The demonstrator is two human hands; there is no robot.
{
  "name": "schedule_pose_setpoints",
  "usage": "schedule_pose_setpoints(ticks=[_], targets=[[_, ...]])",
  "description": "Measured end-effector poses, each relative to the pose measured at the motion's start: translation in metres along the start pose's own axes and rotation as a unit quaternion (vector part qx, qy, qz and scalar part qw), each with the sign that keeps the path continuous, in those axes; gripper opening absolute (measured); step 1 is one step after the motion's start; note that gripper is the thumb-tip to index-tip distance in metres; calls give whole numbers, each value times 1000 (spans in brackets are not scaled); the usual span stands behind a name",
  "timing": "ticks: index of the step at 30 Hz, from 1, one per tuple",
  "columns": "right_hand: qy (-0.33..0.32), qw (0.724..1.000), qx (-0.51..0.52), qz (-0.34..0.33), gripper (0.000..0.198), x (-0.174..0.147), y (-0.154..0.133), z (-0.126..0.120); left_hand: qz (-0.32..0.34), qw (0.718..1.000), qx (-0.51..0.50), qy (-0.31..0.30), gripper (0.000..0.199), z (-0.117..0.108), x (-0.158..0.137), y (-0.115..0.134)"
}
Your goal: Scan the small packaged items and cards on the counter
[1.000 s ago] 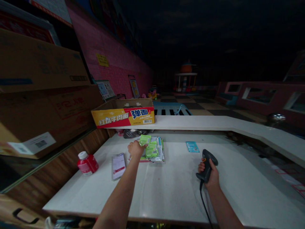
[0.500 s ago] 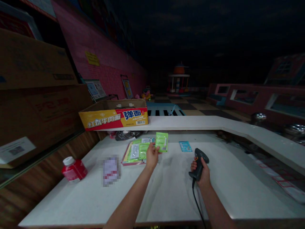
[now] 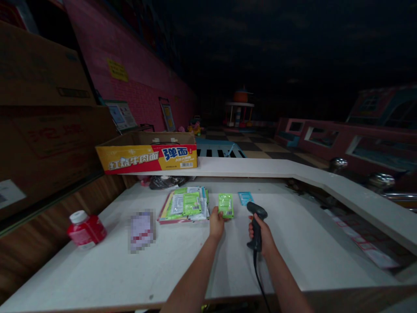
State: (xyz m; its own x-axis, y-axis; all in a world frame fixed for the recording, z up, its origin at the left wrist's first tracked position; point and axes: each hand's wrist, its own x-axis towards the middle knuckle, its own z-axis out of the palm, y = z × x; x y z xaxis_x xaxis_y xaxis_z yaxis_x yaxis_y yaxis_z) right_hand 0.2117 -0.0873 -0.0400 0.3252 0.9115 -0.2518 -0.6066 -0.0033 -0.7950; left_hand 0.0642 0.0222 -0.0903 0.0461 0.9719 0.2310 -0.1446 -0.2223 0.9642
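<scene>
Between the fingers of my left hand (image 3: pixel 216 224) is a small green packet (image 3: pixel 226 205), held by its lower left corner just above the counter (image 3: pixel 182 265). My right hand (image 3: pixel 263 234) wraps round the handle of a dark barcode scanner (image 3: pixel 256 226); its head points up and left, and a black cable hangs from the grip. Beyond the scanner a blue packet (image 3: pixel 245 198) lies flat. To the left of my left hand rests a pile of packets (image 3: pixel 185 204), green, silver and pink.
A red bottle with a white cap (image 3: pixel 87 230) and a blurred pale item (image 3: pixel 142 230) are on the left. An open noodle carton (image 3: pixel 146 158) sits on the raised white ledge (image 3: pixel 247 167). Large cardboard boxes (image 3: pixel 48 121) are stacked at far left.
The green packet has moved right and down in my left hand, away from the pile. My right hand has brought the scanner left, closer to that packet. The view has shifted slightly.
</scene>
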Motion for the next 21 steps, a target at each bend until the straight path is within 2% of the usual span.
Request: schedule_pose_setpoints(ticks=[4, 8, 17, 21], targets=[[-11, 987, -155, -30, 50, -31, 4, 9, 8, 1000, 0, 7, 25, 0, -1, 0], [-30, 969, -243, -41, 49, -61, 4, 10, 7, 1000, 9, 9, 20, 1, -3, 3], [-30, 964, -263, -29, 49, -87, 3, 7, -7, 1000, 24, 20, 20, 3, -5, 5], [-25, 964, -263, -28, 48, -91, 0, 10, -3, 994, 110, 22, 14, 0, -5, 11]])
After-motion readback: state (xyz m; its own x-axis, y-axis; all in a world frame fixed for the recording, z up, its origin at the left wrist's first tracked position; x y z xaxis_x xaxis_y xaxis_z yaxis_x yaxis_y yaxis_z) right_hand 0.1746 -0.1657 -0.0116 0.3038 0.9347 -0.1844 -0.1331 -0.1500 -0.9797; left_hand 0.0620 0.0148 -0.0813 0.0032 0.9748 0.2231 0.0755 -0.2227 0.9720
